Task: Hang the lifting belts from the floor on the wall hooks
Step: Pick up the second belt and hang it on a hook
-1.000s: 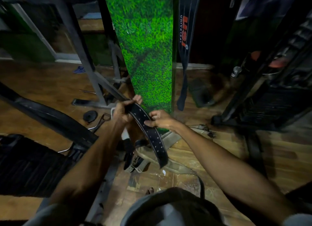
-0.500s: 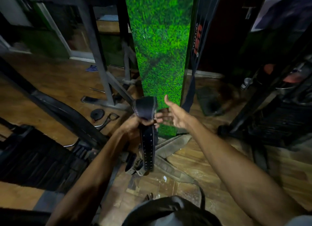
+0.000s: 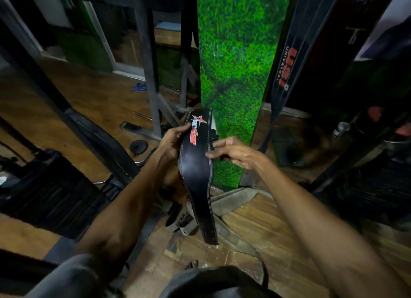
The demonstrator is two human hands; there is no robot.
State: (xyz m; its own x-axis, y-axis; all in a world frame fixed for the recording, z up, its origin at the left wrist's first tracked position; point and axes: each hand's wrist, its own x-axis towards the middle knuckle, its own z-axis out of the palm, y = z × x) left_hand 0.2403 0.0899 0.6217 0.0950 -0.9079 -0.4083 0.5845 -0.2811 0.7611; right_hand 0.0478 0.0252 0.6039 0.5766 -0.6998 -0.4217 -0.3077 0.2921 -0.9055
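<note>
Leather belt [image 3: 195, 164]: black, white-stitched, with a red-and-white logo near its top; I hold it upright in front of the green turf-covered pillar [image 3: 233, 75], wide middle between my hands, narrow punched tail hanging towards the wooden floor [image 3: 278, 226].
Handling: I judge it thick and stiff, bending in a slow curve instead of flopping, moderately heavy, smooth-faced but not slippery, and not fragile.
Hung belt [image 3: 287, 64]: another dark belt with red lettering already hangs just right of the pillar; no hook shows in this view.
Floor belts [image 3: 180, 222]: buckled straps lie by my feet, below the tail.
Left hand [image 3: 171, 142]: grips the belt's left edge, fingers wrapped behind it.
Right hand [image 3: 235, 153]: fingertips pinch the right edge lightly.
Where to hold: I would keep to the wide section and let the tail trail.
</note>
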